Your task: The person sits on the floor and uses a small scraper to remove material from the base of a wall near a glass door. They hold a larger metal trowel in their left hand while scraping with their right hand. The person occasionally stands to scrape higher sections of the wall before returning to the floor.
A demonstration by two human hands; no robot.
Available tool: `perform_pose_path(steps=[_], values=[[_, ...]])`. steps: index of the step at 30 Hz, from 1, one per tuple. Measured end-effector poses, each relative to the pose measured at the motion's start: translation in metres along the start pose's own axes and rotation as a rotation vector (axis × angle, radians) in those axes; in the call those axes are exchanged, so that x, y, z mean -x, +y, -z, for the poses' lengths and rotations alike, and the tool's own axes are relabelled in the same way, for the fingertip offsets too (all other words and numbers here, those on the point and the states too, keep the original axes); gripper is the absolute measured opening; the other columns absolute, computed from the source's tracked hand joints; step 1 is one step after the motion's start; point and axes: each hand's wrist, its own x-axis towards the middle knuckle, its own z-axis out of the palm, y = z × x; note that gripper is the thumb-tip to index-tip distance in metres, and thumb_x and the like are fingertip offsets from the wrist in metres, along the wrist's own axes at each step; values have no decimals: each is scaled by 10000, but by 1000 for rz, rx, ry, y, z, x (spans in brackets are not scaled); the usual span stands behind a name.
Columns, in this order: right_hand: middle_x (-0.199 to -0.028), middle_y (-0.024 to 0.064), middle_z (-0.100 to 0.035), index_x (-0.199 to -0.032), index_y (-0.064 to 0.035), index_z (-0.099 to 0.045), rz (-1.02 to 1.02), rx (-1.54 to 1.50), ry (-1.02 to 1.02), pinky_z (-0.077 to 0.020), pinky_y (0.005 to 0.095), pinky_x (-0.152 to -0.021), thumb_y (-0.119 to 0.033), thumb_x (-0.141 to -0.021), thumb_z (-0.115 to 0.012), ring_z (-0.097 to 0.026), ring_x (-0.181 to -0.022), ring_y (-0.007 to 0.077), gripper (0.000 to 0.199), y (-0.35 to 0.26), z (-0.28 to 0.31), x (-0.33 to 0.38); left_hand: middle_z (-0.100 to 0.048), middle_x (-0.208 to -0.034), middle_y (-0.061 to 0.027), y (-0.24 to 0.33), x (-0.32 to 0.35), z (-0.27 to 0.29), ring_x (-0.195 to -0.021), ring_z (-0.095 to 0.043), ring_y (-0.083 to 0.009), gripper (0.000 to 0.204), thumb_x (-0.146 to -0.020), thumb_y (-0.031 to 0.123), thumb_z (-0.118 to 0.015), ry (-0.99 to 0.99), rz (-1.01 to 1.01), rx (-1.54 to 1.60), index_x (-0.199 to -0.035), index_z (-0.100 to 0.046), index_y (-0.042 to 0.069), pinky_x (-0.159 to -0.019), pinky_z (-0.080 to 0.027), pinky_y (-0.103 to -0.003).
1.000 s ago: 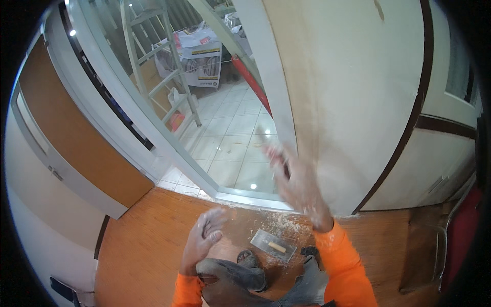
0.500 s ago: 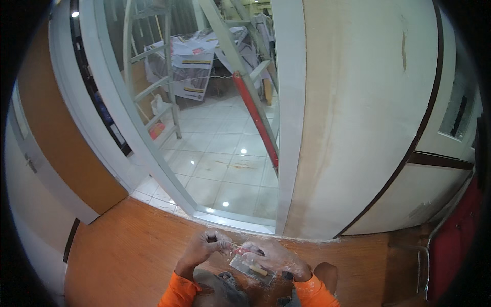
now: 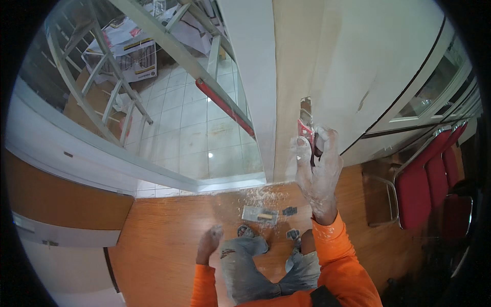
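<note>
A putty knife (image 3: 306,124) with a red handle is being held upright against a pale wall panel (image 3: 327,61) by the right hand (image 3: 319,169), whose plaster-dusted fingers are being kept wrapped tightly around the handle. The tool's long axis is running vertically, with the narrow metal blade pointing up the wall and the handle pointing down into the fist. The blade is being pressed on or just beside the vertical seam where the tan strip of the panel meets the whiter part. The right arm is being raised in an orange sleeve (image 3: 335,256). The left hand (image 3: 209,244) is being lowered toward the orange wooden floor (image 3: 163,230), well apart from the tool; nothing is being gripped by it, and its fingers are being curled loosely downward. A flat metal trowel (image 3: 260,215) is lying on the floor between the two hands, near the foot of the wall, amid scattered white dust. Dust-covered jeans (image 3: 245,266) are being seen at the lower edge. Red chairs (image 3: 429,179) are standing at the right edge of the floor, and a ladder (image 3: 107,87) is showing beyond the glass at the upper left.
</note>
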Motion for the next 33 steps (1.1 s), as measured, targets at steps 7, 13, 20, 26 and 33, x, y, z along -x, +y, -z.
perform_pose_path(steps=[7, 13, 20, 26, 33], values=[[-892, 143, -683, -1151, -62, -601, 56, 198, -86, -540, 398, -649, -155, -913, -666, -677, -711, 327, 264, -21, -12, -19, -720, -997, -112, -31, 224, -12, -812, -718, -214, 355, -985, 309, -585, -283, 825, 474, -1151, -659, 4, -652, -568, -344], [-891, 163, -673, -1172, -51, -587, 123, 178, -81, -540, 393, -638, -130, -925, -667, -683, -719, 330, 272, -4, -27, -21, -702, -1048, -67, -39, 345, 5, -796, -703, -238, 308, -963, 364, -618, -215, 1352, 560, -1155, -644, 124, -634, -545, -371], [-837, 189, -679, -1052, -67, -566, -230, 353, -384, -532, 478, -619, -225, -981, -578, -676, -697, 388, 174, 57, -35, 43, -698, -1075, -90, -26, 343, 12, -855, -701, -244, 365, -971, 343, -607, -121, 1290, 589, -1228, -621, 85, -705, -545, -361], [-872, 214, -686, -1140, -64, -553, -442, 207, -593, -530, 497, -637, -273, -1021, -520, -682, -743, 419, 243, 37, -21, 88, -693, -1127, -105, 28, 242, 37, -913, -702, -243, 471, -989, 351, -603, -321, 700, 247, -1333, -580, 30, -778, -571, -401], [-955, 167, -697, -1143, -69, -616, -255, -391, -1224, -536, 414, -763, -263, -982, -599, -689, -853, 361, 253, -45, -19, 132, -690, -1094, -124, 261, 90, 125, -941, -670, -202, 348, -1015, 229, -606, 121, 216, 1221, -1266, -598, -11, -836, -546, -342]])
